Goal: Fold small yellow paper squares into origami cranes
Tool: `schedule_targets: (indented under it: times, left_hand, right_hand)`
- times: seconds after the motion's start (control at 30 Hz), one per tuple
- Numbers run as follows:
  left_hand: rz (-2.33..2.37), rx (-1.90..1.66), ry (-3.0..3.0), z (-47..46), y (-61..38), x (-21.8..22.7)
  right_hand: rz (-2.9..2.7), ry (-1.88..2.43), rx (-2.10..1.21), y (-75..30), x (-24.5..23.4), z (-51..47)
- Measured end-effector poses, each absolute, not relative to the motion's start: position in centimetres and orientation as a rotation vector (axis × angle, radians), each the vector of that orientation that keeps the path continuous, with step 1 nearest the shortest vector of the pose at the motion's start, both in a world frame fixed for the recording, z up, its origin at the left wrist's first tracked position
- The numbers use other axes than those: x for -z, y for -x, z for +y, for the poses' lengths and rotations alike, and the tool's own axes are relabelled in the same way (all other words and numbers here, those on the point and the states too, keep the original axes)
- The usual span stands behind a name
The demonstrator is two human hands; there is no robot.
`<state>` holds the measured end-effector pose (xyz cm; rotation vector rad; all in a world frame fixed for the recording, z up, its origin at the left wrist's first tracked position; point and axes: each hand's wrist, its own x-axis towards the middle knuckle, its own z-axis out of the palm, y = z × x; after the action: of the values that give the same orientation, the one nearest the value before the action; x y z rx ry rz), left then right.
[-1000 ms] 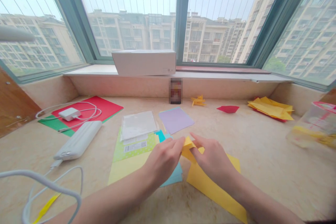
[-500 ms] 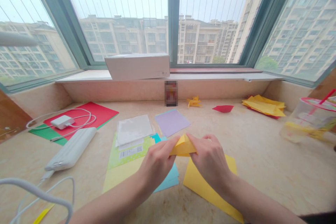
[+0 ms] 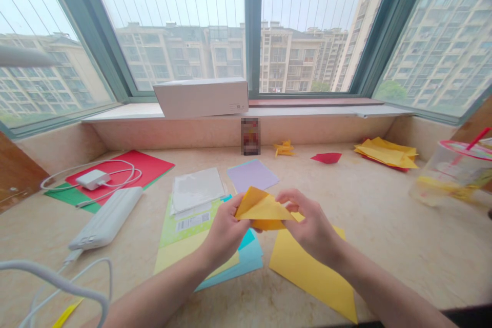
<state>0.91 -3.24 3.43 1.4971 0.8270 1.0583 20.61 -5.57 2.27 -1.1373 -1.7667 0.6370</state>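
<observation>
A folded piece of yellow paper (image 3: 265, 207) is held up between both hands, above the counter. My left hand (image 3: 229, 220) pinches its left end, with the thumb in front and fingers behind. At the right corner, my right hand (image 3: 305, 215) grips the paper near the thumb, its index finger bent above. Under my right wrist lies a flat yellow sheet (image 3: 307, 266). Light blue paper (image 3: 246, 261) and pale yellow-green paper (image 3: 184, 246) lie below my left forearm.
Farther back are a lilac sheet (image 3: 251, 175), a yellow folded figure (image 3: 284, 148), a red folded piece (image 3: 326, 158) and stacked yellow papers (image 3: 386, 154). A plastic cup (image 3: 442, 174) stands right. Left lie a white power bank (image 3: 107, 218), a charger (image 3: 93, 179) and red paper (image 3: 149, 164).
The folded yellow paper has been turned and spread wider, showing a broad flap. My right hand's fingers have lifted and shifted to its right corner; my left hand has moved slightly left.
</observation>
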Motion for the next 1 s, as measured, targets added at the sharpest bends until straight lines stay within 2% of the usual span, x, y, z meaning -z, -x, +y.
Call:
schedule_targets:
  times: [0.23,0.5,0.67,0.8,1.0]
  left_hand:
    - [0.793,-0.952,-1.436,-2.8,-0.4,-2.9]
    - [0.834,-0.777,-1.845,-2.7,0.2,-3.2]
    - [0.774,-0.652,-1.855,-2.4,0.2,-3.0]
    - [0.773,-0.551,-1.836,-2.2,0.3,-3.0]
    - [0.756,-0.585,-1.892,-2.4,0.4,-3.2]
  right_hand:
    - [-1.97,1.15,-0.793,-21.9,-3.7,-5.7]
    - [-2.04,1.132,-1.216,-23.2,-4.5,-5.7]
    - [-1.941,1.023,-1.451,-23.1,-4.5,-5.5]
    - [-1.808,1.114,-1.599,-23.0,-3.8,-5.0]
    - [-1.635,1.212,-1.597,-22.6,-2.8,-4.9]
